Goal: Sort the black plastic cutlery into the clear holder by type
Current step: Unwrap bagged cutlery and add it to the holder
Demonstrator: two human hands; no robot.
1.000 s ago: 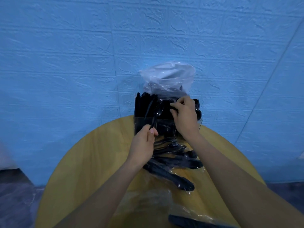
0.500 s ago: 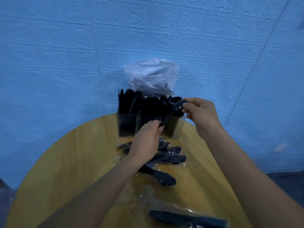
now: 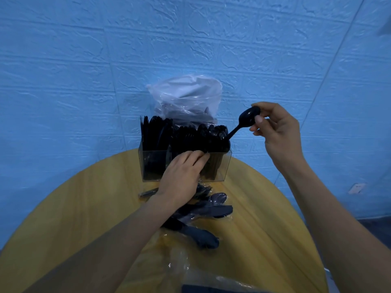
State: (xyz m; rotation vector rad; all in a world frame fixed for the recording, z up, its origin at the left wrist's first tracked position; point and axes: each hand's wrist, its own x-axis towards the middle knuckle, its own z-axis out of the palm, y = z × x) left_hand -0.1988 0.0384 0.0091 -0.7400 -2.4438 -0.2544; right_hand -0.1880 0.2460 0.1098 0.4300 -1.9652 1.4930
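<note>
Head view: at centre right, the right hand [image 3: 277, 132] pinches the bowl of a black plastic spoon [image 3: 245, 121], its handle slanting down into the clear rectangular holder [image 3: 224, 166] at frame centre. The left hand [image 3: 182, 176], fingers relaxed, rests against the holder's front wall above loose black cutlery [image 3: 203, 210] on the round yellow wooden table [image 3: 84, 208].

The right hand [image 3: 277, 132] pinched a black spoon [image 3: 243, 123] by its bowl, with the handle angled down toward the right end of the clear holder [image 3: 224, 166]. The left hand [image 3: 182, 176] rested against the holder's front wall, fingers at its rim. Loose wrapped cutlery [image 3: 203, 210] lay on the round wooden table [image 3: 84, 208] in front of the holder. A plastic bag [image 3: 186, 98] stood behind the holder.
</note>
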